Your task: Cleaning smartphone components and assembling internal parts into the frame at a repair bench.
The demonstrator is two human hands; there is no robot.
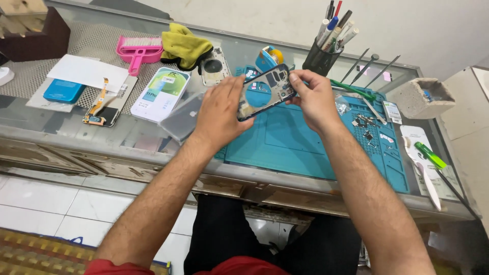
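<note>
I hold a phone frame [267, 90] with a clear back and a dark rim up over the blue repair mat [290, 145]. My left hand [220, 112] grips its near left end. My right hand [311, 97] pinches its far right corner by the camera cutout. The frame is tilted, and the blue mat shows through it. Small screws and loose phone parts [368, 128] lie on the mat to the right of my right hand.
A black pen cup [322, 56] and a tape roll [269, 57] stand at the back. On the left lie a yellow cloth [184, 47], a pink brush [138, 52], a white phone box [162, 93], another phone back [214, 66] and a flex part [101, 108]. A green-handled screwdriver [430, 157] rests at right.
</note>
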